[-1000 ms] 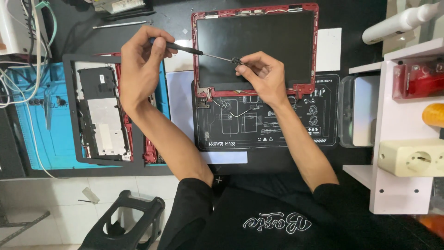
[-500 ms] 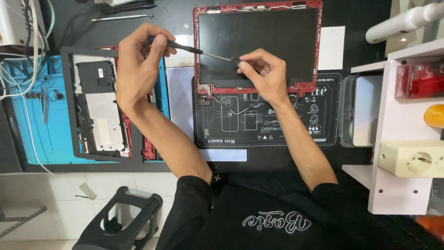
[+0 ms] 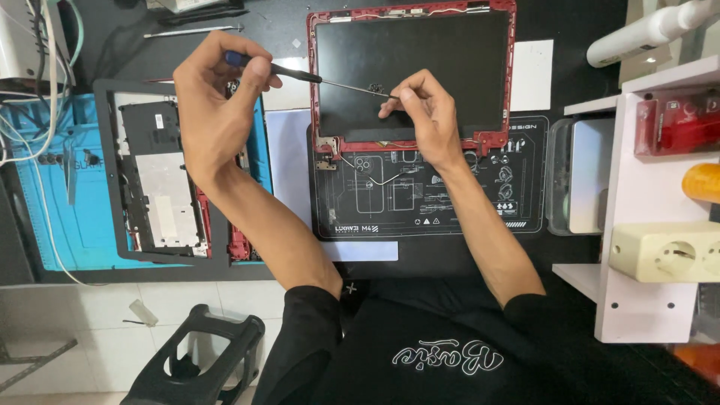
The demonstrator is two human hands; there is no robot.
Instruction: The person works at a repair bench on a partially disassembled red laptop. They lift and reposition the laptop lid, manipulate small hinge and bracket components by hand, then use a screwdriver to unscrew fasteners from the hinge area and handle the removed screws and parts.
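A red-framed laptop lid with a black screen panel (image 3: pixel 420 60) lies on a black printed work mat (image 3: pixel 427 202). My left hand (image 3: pixel 214 105) grips a thin screwdriver (image 3: pixel 300 75) by its dark blue handle, shaft pointing right over the panel. My right hand (image 3: pixel 424 112) rests on the lower middle of the panel, fingertips pinched at the screwdriver's tip. Whether a screw sits between the fingers is too small to tell. A hinge and a loose cable (image 3: pixel 375 176) show below the lid's lower left corner.
A black bezel frame and an opened laptop base (image 3: pixel 154 180) lie on a blue mat (image 3: pixel 82 225) at left, with white cables (image 3: pixel 34 112) beyond. A white shelf unit (image 3: pixel 645 210) with a socket block stands at right. A clear tray (image 3: pixel 574 176) sits beside it.
The camera has shifted slightly. Both hands stay at the same spot on the panel, with the screwdriver tip held at my right fingertips.
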